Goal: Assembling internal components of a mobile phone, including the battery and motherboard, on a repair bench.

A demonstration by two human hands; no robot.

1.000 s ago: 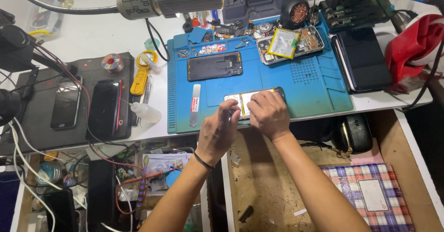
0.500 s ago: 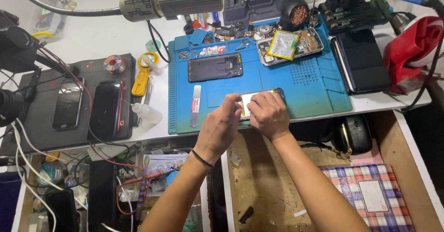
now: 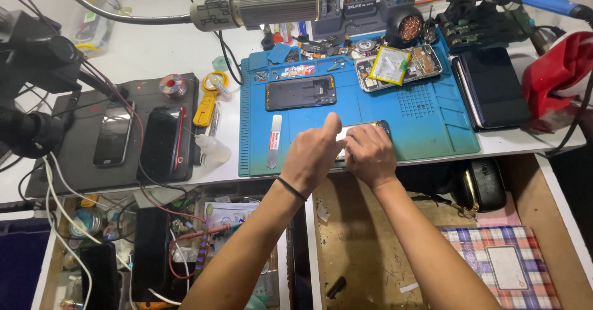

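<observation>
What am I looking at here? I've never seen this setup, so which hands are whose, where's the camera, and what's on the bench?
One view only, from a camera worn on the person's head, looking down at a repair bench. Both bare hands are the wearer's: left hand, with a black band at the wrist, and right hand. Together they press on a phone lying at the near edge of a blue work mat; the hands hide most of it. Also on the mat are a dark phone frame, a flat pry tool and a tray of parts. Two more phones lie on a dark pad to the left.
</observation>
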